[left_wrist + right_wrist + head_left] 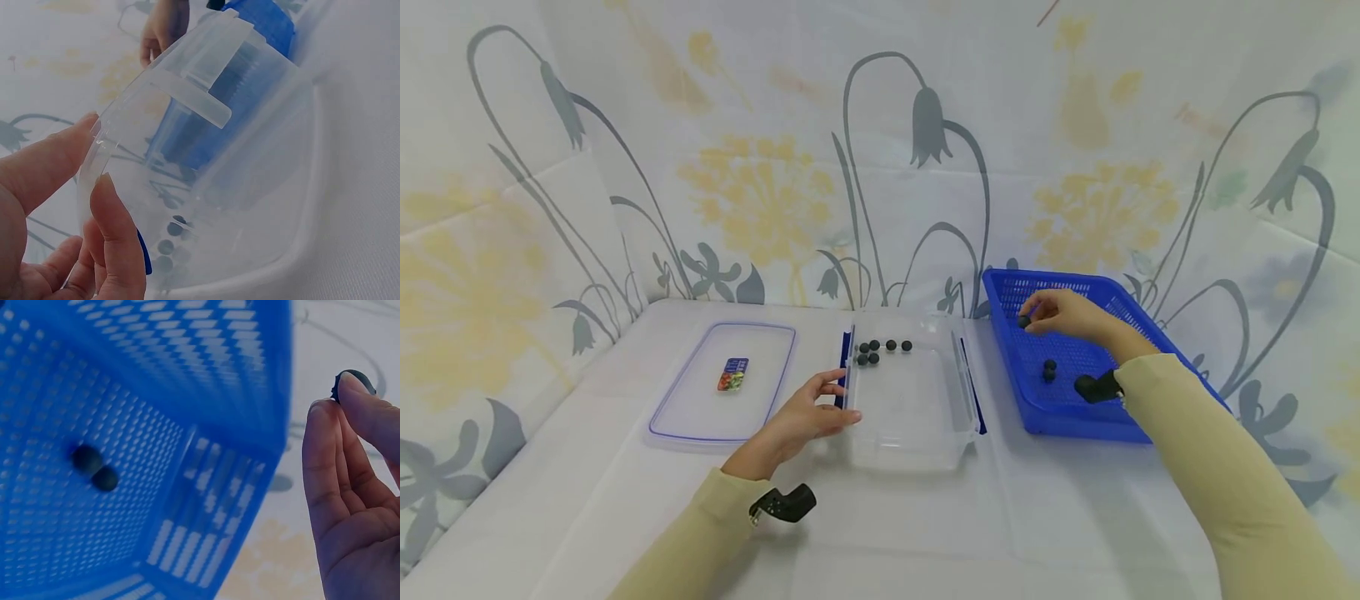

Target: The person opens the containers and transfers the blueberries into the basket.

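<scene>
Between the thumb and fingertips of my right hand point(1063, 315) I pinch a small dark blueberry point(364, 376), its crown-like jagged edge showing in the right wrist view. This hand is over the left part of the blue basket point(1026, 408), where two more blueberries point(87, 460) lie touching on the perforated bottom. My left hand point(808, 412) grips the left rim of a clear plastic box point(902, 408), thumb on one side and fingers on the other. Several blueberries point(891, 345) sit inside the box, grouped at its far left.
A clear lid point(700, 417) with a blue edge and a colourful label point(733, 375) lies flat left of the box. Dark blue clips point(976, 400) hang at the box's sides. A flower-printed cloth point(887, 208) rises behind the white-covered table point(910, 533).
</scene>
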`<state>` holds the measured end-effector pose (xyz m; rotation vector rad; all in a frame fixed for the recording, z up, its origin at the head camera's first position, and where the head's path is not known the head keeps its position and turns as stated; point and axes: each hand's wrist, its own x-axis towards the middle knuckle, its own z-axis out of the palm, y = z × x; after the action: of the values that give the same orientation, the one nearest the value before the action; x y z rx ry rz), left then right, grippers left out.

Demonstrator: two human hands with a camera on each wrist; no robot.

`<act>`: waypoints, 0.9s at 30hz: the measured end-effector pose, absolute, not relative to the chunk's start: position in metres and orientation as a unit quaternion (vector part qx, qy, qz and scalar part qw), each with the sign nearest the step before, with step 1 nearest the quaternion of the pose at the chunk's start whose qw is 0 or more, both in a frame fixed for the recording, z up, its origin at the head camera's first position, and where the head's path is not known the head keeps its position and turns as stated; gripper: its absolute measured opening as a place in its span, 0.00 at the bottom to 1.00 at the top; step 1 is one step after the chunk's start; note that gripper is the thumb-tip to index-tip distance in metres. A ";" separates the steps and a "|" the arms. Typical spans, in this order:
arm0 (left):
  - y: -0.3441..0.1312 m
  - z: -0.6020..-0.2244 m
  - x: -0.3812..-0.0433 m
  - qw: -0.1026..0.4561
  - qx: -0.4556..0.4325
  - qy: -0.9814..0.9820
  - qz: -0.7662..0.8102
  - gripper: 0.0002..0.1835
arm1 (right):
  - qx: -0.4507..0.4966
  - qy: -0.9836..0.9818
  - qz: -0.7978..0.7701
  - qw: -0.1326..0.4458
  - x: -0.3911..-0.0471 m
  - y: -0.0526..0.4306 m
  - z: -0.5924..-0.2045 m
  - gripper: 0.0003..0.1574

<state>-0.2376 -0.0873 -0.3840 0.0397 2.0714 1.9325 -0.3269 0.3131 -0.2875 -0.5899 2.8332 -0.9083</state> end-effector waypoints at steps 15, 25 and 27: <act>-0.088 -0.385 -0.238 0.152 0.005 0.723 0.674 0.41 | -0.116 0.931 -0.333 0.097 -0.324 0.380 -0.320 0.21; -0.089 -0.386 -0.237 0.155 0.014 0.721 0.675 0.41 | -0.102 0.926 -0.342 0.125 -0.326 0.387 -0.333 0.20; -0.089 -0.385 -0.237 0.154 0.014 0.722 0.674 0.41 | -0.100 0.926 -0.342 0.128 -0.326 0.386 -0.334 0.20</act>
<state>-0.2373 -0.0886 -0.3854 0.0392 2.0697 1.9331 -0.3265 0.3860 -0.3344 -0.2907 2.6919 -0.9931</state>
